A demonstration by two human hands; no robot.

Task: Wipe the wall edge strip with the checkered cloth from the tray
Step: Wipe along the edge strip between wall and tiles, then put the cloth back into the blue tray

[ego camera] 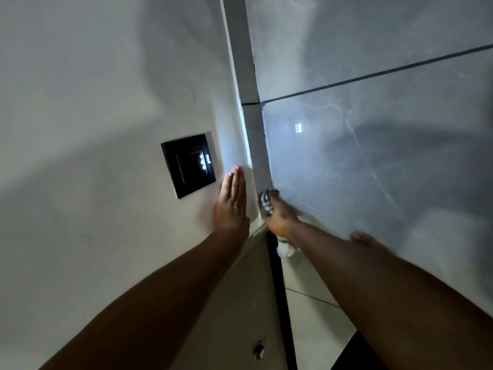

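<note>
The grey wall edge strip [250, 84] runs up the corner between the white painted wall and the glossy grey tiles. My right hand [280, 217] grips the black-and-white checkered cloth [266, 202] and presses it against the strip's lower part; a white end of the cloth [285, 249] hangs below the wrist. My left hand [232, 201] lies flat on the white wall just left of the strip, fingers together and holding nothing. No tray is in view.
A black switch plate [188, 165] with small lit dots sits on the white wall left of my left hand. Grey marbled tiles [373, 156] with a dark grout line fill the right. Below are a pale floor and a small metal fitting [258, 352].
</note>
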